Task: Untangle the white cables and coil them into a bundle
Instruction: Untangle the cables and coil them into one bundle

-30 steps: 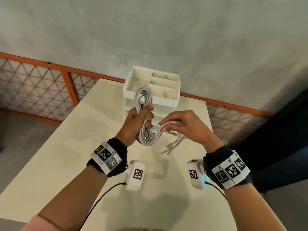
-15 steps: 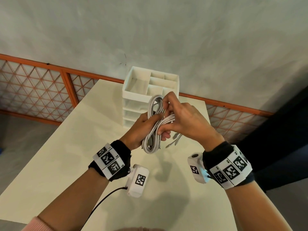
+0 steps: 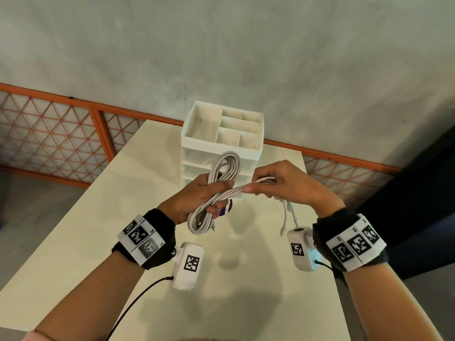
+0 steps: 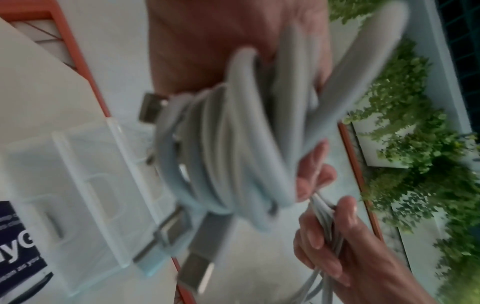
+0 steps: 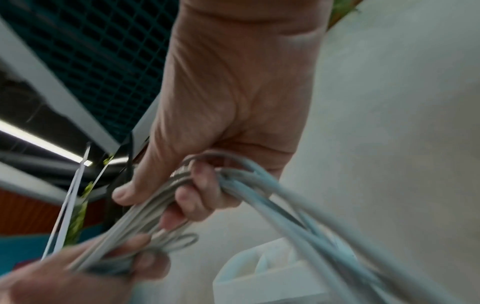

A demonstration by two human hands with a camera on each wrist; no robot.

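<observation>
Above the table (image 3: 73,242), the left hand (image 3: 194,198) clamps its grip round the coiled white cables (image 3: 221,173). The right hand (image 3: 283,185) pinches their loose strands just beside it. A white drawer organizer (image 3: 197,141) stands close behind the coil.

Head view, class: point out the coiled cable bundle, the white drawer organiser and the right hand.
coiled cable bundle (image 3: 222,166): head view, upper loop.
white drawer organiser (image 3: 189,134): head view, left rim.
right hand (image 3: 290,185): head view, back of hand.

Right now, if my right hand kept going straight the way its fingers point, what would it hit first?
Most likely the left hand gripping the cable coil. The right hand points leftward along the strands it pinches, straight at it. Depth looks matched.
</observation>
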